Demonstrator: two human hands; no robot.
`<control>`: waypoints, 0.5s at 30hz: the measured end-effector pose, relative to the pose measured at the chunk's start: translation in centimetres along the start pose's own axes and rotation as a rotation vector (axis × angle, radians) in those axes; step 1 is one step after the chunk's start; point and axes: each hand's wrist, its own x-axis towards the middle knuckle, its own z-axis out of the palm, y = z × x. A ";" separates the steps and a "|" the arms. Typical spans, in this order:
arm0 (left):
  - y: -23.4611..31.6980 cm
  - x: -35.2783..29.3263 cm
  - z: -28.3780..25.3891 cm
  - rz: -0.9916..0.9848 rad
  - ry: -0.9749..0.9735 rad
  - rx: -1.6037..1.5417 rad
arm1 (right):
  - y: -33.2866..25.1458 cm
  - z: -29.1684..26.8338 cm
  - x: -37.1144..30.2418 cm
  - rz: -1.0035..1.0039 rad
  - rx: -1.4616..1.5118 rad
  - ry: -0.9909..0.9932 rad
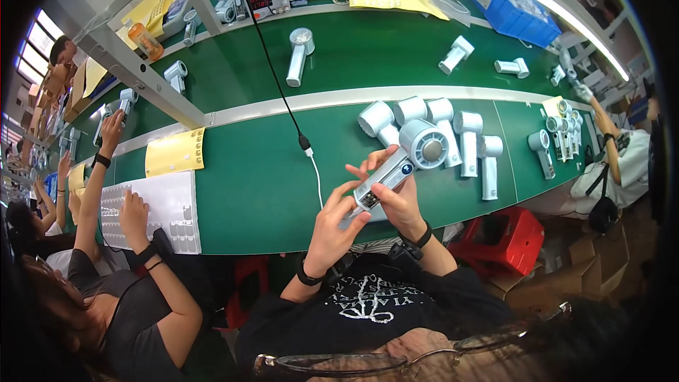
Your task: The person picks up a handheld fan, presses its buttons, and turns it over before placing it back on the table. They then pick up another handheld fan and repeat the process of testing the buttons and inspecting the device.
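A pale blue handheld fan is tilted between my two hands, its round head up to the right. An opening low on its handle shows parts inside. My left hand grips the handle's lower end with thumb and fingers. My right hand wraps the handle from the right, its thumb beside the opening. A white cable hangs from a black cord and runs down behind my left hand; its lower end is hidden. Just beyond the held fan, several similar fans lie close together on the green bench.
A white sheet of small pieces and a yellow sheet lie to the left, near a co-worker's hand. Behind runs a conveyor carrying scattered fans. A blue bin stands far right; a red stool is below the bench.
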 end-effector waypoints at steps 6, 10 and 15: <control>-0.5 -0.9 -0.8 -0.146 0.032 -0.235 | -1.5 -1.1 0.1 0.072 -0.301 -0.182; -0.5 -1.4 -2.3 -0.185 0.056 -0.384 | -6.0 -4.6 0.5 0.081 -0.906 -0.378; -1.2 -1.9 -3.0 -0.170 -0.006 -0.424 | -8.6 -2.9 1.7 -0.276 -0.766 -0.178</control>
